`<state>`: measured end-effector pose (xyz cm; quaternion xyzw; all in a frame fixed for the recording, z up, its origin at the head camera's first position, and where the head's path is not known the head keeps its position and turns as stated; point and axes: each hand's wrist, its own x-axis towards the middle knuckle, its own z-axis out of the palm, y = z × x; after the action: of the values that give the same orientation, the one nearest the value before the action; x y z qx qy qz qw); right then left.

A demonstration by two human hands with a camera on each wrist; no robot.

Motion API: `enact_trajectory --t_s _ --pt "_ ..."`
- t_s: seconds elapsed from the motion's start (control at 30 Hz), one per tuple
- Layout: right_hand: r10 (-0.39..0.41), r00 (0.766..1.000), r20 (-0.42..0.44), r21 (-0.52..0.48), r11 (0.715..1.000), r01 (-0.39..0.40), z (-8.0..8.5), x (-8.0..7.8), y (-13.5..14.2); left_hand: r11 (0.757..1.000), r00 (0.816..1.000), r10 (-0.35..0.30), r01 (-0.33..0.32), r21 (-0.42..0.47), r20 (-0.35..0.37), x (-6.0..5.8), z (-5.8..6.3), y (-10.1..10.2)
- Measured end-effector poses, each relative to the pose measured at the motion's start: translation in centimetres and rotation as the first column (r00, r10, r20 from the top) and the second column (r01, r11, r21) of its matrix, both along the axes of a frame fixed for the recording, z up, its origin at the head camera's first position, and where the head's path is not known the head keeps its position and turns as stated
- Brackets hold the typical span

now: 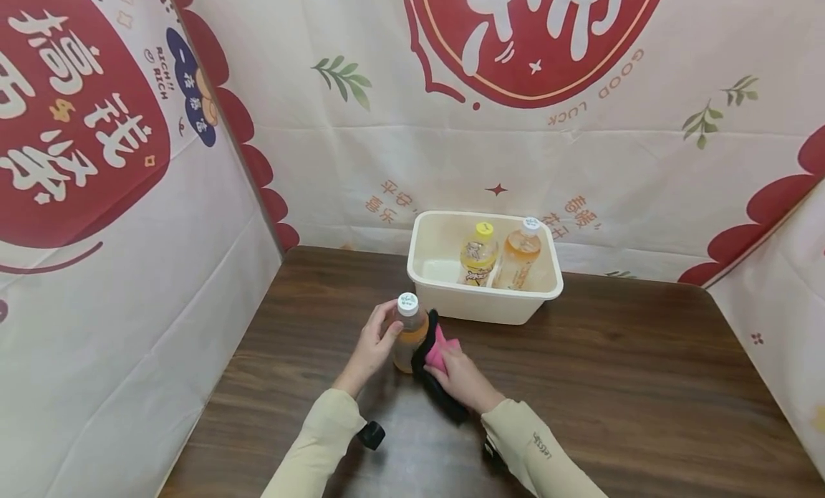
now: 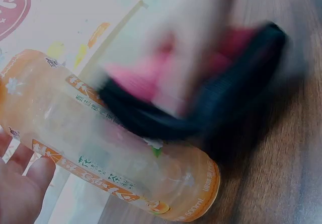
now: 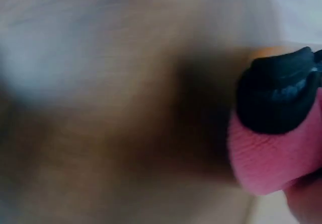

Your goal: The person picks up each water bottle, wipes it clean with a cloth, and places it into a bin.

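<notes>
A clear bottle (image 1: 412,336) with a white cap and orange-banded label stands upright on the table, in front of the basin. My left hand (image 1: 375,340) holds it from the left near its shoulder, thumb and fingers round it. In my right hand (image 1: 465,380) is a pink cloth (image 1: 440,353) with thick black edging, pressed to the bottle's right side. The left wrist view shows the cloth (image 2: 136,83) blurred, overlapping the bottle's label (image 2: 90,178). Pink fabric (image 3: 271,156) and a black band fill the right side of the right wrist view.
A cream plastic basin (image 1: 477,306) stands behind, near the wall. Inside it on the right are a yellow-capped bottle (image 1: 478,258) and a white-capped orange bottle (image 1: 519,254). Printed cloth hangs (image 1: 361,154) behind and along both sides of the dark wooden table (image 1: 644,369).
</notes>
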<state>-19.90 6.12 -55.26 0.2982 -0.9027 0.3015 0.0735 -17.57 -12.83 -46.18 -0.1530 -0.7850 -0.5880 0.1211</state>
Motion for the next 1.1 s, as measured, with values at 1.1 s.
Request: enact_trajectory --t_s 1.1 --pt "-0.273 0.957 0.095 0.336 0.914 0.227 -0.1 4.9 19.0 0.999 0.999 0.011 -0.009 -0.041 0.043 0.3 0.5 0.3"
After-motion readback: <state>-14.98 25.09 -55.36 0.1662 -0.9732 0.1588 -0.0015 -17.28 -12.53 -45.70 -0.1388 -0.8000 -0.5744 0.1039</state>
